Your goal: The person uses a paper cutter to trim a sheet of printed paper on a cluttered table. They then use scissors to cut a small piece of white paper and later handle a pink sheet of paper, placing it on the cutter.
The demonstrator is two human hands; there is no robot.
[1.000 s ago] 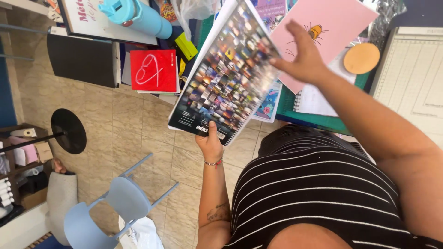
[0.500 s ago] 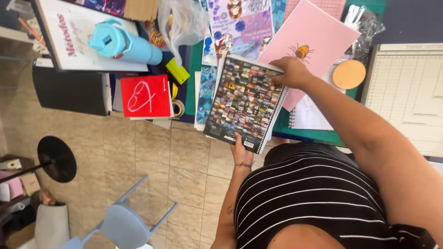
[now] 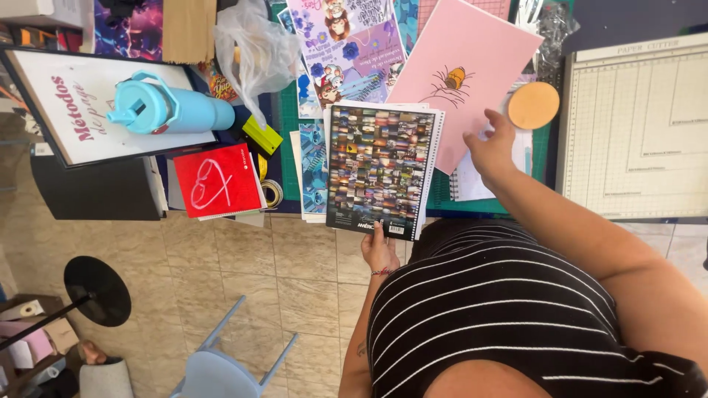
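Observation:
My left hand (image 3: pixel 380 249) grips the near edge of a spiral notebook (image 3: pixel 380 168) whose cover is a mosaic of small photos. The notebook lies flat on a stack of printed sheets at the table's front edge. My right hand (image 3: pixel 490 144) is apart from the notebook, to its right. Its fingers are spread and rest on the lower edge of a large pink sheet (image 3: pixel 464 74) with a bee drawing, over a white spiral pad (image 3: pixel 469 186). A round cork coaster (image 3: pixel 533 105) lies just beyond my fingertips.
A paper cutter board (image 3: pixel 638 129) fills the table's right. To the left are a red booklet (image 3: pixel 218 180), a light blue bottle (image 3: pixel 171 112) on a framed print, a yellow-green stapler (image 3: pixel 262 135) and a plastic bag (image 3: pixel 254 48). A tiled floor, a blue chair (image 3: pixel 221 365) and a round stand base lie below.
The notebook has come down from a tilted, lifted pose to lie flat on the table. My right hand has let go of its far edge and moved right onto the pink sheet.

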